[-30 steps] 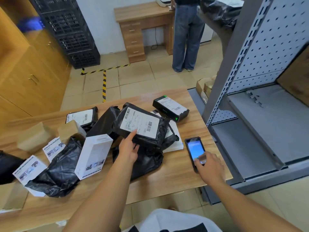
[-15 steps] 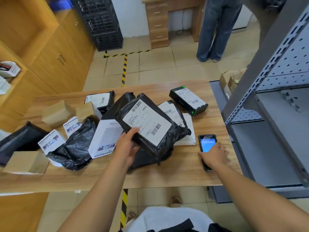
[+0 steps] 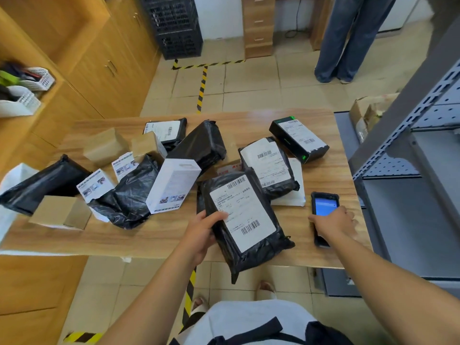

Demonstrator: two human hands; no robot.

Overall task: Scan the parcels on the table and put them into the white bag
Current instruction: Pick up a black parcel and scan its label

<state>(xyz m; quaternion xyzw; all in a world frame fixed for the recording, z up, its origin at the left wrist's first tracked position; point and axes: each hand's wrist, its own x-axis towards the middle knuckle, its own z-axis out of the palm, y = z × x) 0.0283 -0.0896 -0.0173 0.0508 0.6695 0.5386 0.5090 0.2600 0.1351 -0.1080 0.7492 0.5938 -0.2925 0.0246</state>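
Observation:
My left hand (image 3: 202,232) grips the left edge of a black plastic parcel (image 3: 258,250) with a white barcode label, lying at the front edge of the wooden table (image 3: 159,235) and overhanging it. My right hand (image 3: 334,224) closes over a handheld scanner (image 3: 323,207) with a lit blue screen, lying on the table at the right. Several other parcels cover the table: a black bagged parcel (image 3: 270,165), a black box (image 3: 298,140), a white box (image 3: 173,185), brown cartons (image 3: 105,146). A white bag (image 3: 13,175) shows at the table's left end.
A grey metal shelf rack (image 3: 408,150) stands close on the right. Wooden cabinets (image 3: 104,70) line the left, with black crates (image 3: 174,26) behind. Another person's legs (image 3: 348,41) stand by a desk at the back. Yellow-black tape marks the floor.
My left hand has dragged the labelled black parcel off the pile toward the front edge of the table. My right hand has closed over the scanner. The camera has tilted downward.

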